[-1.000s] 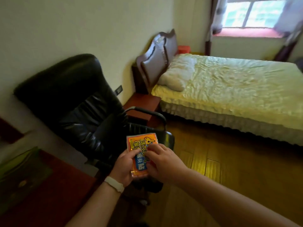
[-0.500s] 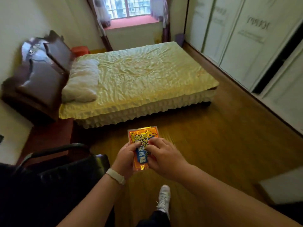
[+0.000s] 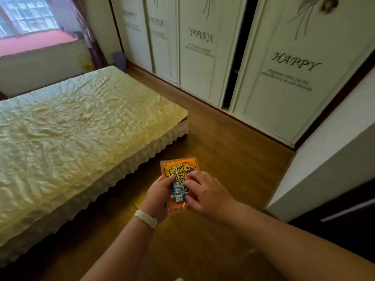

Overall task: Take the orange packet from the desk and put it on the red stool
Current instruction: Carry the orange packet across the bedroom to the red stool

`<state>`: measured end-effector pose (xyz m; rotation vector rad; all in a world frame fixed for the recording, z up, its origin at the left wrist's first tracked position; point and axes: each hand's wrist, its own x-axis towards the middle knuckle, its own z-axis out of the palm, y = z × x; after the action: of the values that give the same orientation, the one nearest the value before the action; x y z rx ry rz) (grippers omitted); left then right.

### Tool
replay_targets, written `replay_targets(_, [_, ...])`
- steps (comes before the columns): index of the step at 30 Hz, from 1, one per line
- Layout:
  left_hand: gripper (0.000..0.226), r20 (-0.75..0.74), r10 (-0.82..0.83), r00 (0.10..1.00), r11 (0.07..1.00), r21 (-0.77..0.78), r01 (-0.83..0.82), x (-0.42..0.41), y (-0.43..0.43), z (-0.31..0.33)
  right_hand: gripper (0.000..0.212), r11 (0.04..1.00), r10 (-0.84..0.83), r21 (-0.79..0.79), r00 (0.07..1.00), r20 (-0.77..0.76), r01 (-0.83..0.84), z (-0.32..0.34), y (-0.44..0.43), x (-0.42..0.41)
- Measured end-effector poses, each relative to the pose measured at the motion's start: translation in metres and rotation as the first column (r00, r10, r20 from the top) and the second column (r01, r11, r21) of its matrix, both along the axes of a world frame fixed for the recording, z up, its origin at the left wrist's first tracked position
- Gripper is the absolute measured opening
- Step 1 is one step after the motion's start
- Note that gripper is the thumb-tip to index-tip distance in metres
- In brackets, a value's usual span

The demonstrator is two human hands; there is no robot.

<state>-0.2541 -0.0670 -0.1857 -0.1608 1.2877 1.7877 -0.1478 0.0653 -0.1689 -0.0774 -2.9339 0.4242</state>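
Note:
The orange packet (image 3: 178, 169), glossy with yellow and blue print, is held up in front of me over the wooden floor. My left hand (image 3: 159, 196), with a white band on its wrist, grips the packet's left edge. My right hand (image 3: 205, 192) pinches its right side, fingers across the front. Both hands cover the packet's lower half. The red stool and the desk are out of view.
A bed (image 3: 71, 134) with a yellow cover fills the left. White wardrobe doors (image 3: 284, 78) printed "HAPPY" line the far right wall, one gap ajar. A white cabinet corner (image 3: 324, 159) juts in at right. Wooden floor (image 3: 223, 134) runs between bed and wardrobe.
The view has swung right: the black chair, headboard and pillow have left the frame and the wardrobe has come in. Both hands keep the same hold on the packet.

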Motion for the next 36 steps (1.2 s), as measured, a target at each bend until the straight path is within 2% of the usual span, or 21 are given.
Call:
replay_targets(5, [0.032, -0.019, -0.131, 0.991, 0.991, -0.034, 0.13, -0.038, 0.088, -0.003, 0.048, 0.991, -0.129, -0.041, 0.991, -0.029, 0.128, -0.003, 0.072, -0.019])
replay_targets(10, [0.034, -0.027, -0.204, 0.979, 0.976, -0.087, 0.201, -0.069, 0.173, -0.014, 0.048, 0.978, -0.189, -0.09, 0.982, -0.025, 0.186, -0.019, 0.148, -0.041])
replay_targets(19, [0.028, -0.064, -0.223, 0.973, 0.967, -0.141, 0.212, -0.118, 0.347, -0.009, 0.048, 0.967, -0.225, -0.145, 0.971, -0.079, 0.212, -0.027, 0.316, -0.088])
replay_targets(23, [0.032, -0.111, -0.237, 0.965, 0.971, -0.074, 0.23, -0.145, 0.417, 0.006, 0.043, 0.969, -0.216, -0.148, 0.968, -0.131, 0.197, -0.012, 0.388, -0.111])
replay_targets(30, [0.033, -0.127, -0.215, 0.968, 0.977, -0.04, 0.211, -0.202, 0.483, 0.024, 0.039, 0.98, -0.177, -0.122, 0.963, -0.205, 0.154, 0.008, 0.457, -0.17])
replay_targets(36, [0.039, -0.08, -0.185, 0.979, 0.982, -0.035, 0.183, -0.289, 0.509, 0.012, 0.042, 0.981, -0.16, -0.137, 0.975, -0.152, 0.139, -0.003, 0.486, -0.263])
